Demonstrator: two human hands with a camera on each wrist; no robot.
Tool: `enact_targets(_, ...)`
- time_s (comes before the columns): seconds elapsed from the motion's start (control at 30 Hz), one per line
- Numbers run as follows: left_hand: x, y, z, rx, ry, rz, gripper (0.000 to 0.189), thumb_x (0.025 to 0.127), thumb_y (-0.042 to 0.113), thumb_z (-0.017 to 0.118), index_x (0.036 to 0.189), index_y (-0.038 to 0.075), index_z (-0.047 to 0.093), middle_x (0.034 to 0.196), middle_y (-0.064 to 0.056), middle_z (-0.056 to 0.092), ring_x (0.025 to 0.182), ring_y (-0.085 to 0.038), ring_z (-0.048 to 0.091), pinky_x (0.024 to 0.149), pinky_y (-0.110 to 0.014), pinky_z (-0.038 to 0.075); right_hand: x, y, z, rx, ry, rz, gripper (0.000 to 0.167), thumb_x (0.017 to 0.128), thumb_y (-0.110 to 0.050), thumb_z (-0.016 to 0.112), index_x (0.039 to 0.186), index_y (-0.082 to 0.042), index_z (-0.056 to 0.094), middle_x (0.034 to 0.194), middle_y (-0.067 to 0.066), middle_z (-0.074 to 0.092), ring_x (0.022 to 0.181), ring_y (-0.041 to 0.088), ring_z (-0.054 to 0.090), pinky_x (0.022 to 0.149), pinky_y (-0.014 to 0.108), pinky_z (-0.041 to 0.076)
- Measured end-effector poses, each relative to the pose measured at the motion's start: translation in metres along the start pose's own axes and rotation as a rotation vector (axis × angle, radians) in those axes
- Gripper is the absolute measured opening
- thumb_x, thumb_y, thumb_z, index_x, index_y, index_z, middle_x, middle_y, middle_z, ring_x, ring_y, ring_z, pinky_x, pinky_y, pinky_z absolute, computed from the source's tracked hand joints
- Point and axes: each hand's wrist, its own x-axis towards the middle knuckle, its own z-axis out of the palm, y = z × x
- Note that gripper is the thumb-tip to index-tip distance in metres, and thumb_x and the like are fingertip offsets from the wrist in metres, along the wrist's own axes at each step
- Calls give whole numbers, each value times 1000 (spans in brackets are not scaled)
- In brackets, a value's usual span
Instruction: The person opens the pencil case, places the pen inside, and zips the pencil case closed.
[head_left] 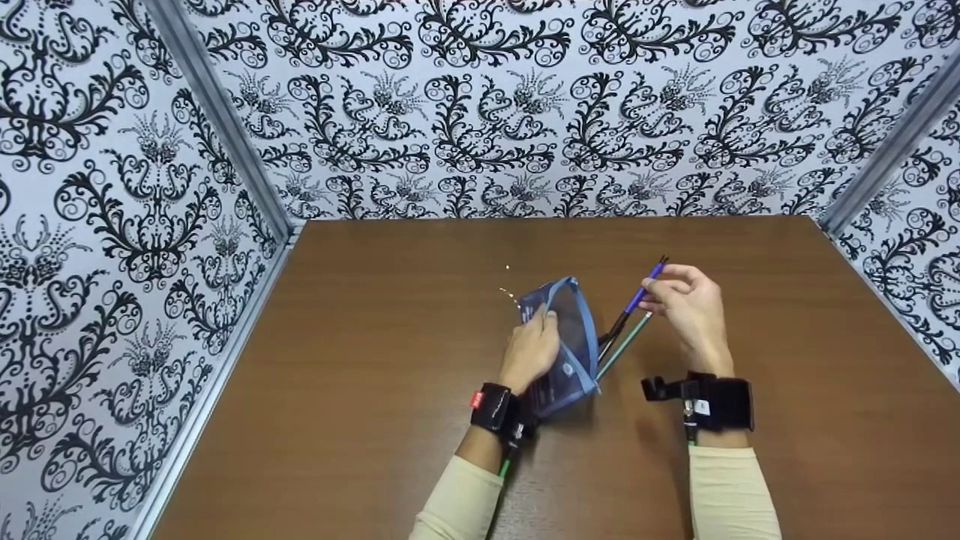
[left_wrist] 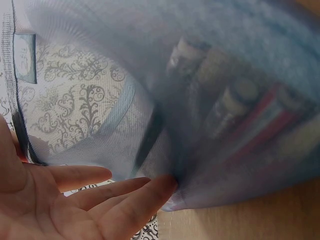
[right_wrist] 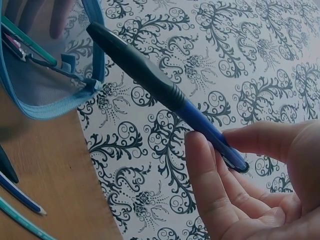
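Observation:
My left hand [head_left: 529, 351] grips a blue mesh pencil pouch [head_left: 571, 384] by its side, holding it tilted with its zippered mouth gaping to the right. Through the mesh in the left wrist view, several blurred pens or markers [left_wrist: 232, 102] show inside. In the right wrist view a green pencil [right_wrist: 31, 41] lies within the pouch's mouth. My right hand [head_left: 688, 306] pinches a blue pen [head_left: 646, 289] with a black cap between thumb and fingertips, just right of the pouch. The pen's capped end points toward the pouch mouth.
Beside the pouch on the brown wooden table [head_left: 360, 360] lie a teal pencil [head_left: 626, 343], a dark blue pencil [right_wrist: 22, 194] and a black-tipped item [right_wrist: 7, 164]. Walls with black floral patterns [head_left: 495, 112] enclose the table at the back and sides.

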Motion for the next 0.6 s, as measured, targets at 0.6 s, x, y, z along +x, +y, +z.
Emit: enact_targets(0.6, 0, 0, 1, 13, 28, 29, 57, 105, 38, 27, 148, 7, 46, 145, -14, 52, 131, -38, 52, 111, -48, 39, -3, 4, 17, -97, -81, -19, 44, 91, 1, 66, 129, 11, 45, 83, 0, 71, 71, 14, 70, 73, 29, 60)
